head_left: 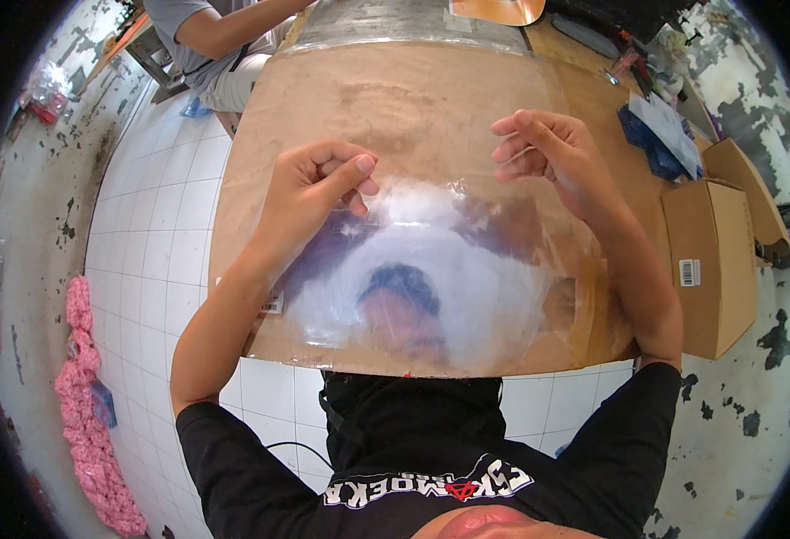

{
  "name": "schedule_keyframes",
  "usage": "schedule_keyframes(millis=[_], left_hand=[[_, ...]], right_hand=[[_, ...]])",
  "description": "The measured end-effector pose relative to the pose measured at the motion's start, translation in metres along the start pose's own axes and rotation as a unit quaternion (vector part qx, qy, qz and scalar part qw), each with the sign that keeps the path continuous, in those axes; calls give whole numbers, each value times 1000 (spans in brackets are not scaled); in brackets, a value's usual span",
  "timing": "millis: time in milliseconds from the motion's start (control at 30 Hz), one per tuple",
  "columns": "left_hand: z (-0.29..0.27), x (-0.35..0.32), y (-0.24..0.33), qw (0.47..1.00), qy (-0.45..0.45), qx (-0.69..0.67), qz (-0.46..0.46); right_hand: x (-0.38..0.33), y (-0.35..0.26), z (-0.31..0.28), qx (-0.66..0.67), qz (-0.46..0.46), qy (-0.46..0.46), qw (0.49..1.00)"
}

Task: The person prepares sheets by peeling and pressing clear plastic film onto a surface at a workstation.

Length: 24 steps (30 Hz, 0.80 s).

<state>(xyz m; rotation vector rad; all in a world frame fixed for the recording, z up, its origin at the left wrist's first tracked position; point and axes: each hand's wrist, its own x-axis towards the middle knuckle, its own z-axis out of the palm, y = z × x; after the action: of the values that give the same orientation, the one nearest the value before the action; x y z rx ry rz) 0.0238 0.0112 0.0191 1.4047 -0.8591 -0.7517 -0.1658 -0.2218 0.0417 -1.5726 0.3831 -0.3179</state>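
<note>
Both my hands are raised over a brown cardboard-covered table [395,108], with a gap between them. My left hand [323,180] is closed, its thumb pressed toward the bent index finger. Whatever sits in that pinch, if anything, is too small or too clear to make out. Farther right, my right hand [552,157] has its fingers loosely bent and apart, and nothing shows in it. Below the hands, a shiny clear plastic film [467,296] covers the near part of the table and throws back a blurred reflection.
An open cardboard box [714,260] stands by the table's right edge. Beyond it lie a dark blue packet [656,144] and assorted tools. Another person [224,45] sits at the far left. A pink bundle [89,413] rests on the white tiled floor [161,242].
</note>
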Motion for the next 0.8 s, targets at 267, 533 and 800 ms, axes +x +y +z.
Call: schedule_keyframes(millis=[267,533,800], left_hand=[[-1,1,-2,1000,-2,2,-20],[-2,2,-2,1000,1,-9,-14],[-3,1,-2,1000,-3,-16,-19]], right_hand=[[4,6,-5,-26,-12,11,1000],[5,1,-5,76,63,3,995],[7,10,-3,-48,-40,-11,998]])
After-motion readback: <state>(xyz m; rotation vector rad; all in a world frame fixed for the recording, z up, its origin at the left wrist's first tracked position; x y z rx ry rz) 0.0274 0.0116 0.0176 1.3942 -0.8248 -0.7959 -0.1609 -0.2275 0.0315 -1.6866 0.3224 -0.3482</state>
